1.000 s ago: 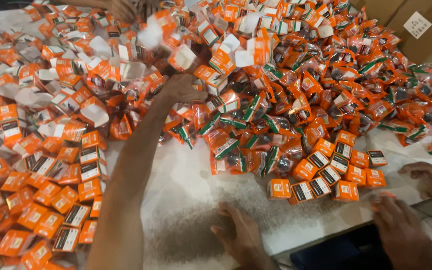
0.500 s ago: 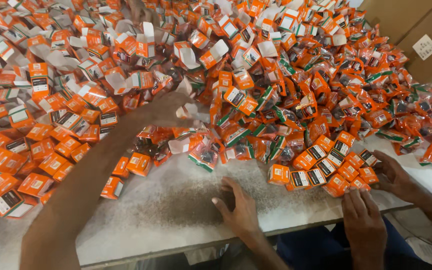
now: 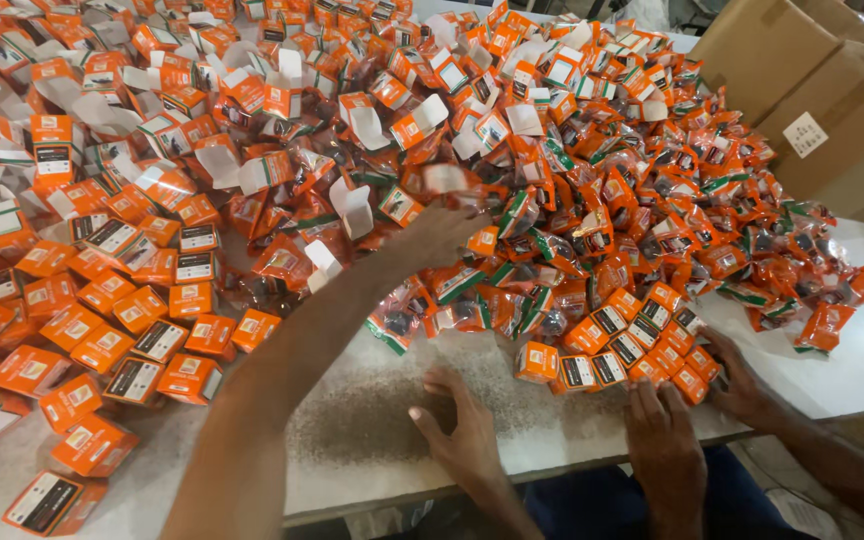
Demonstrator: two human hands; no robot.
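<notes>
A big heap of small orange boxes (image 3: 592,120) and clear orange-and-green packets (image 3: 512,290) covers the white table (image 3: 372,430). My left arm reaches in from the bottom left. My left hand (image 3: 437,238) is at the heap's near edge, fingers among the packets and blurred, so I cannot tell its grip. My right hand (image 3: 742,385) comes from the lower right and lies flat beside a row of shut orange boxes (image 3: 632,345), fingertips touching the nearest ones.
Another person's two hands (image 3: 462,430) (image 3: 664,450) rest palm down at the table's front edge, blue clothing below them. Flat-lying orange boxes (image 3: 112,340) spread over the left side. Brown cartons (image 3: 832,120) stand at the back right.
My left hand has moved right and further into the packets. My right hand has slid up to the row of boxes. The other person's hands stay at the front edge.
</notes>
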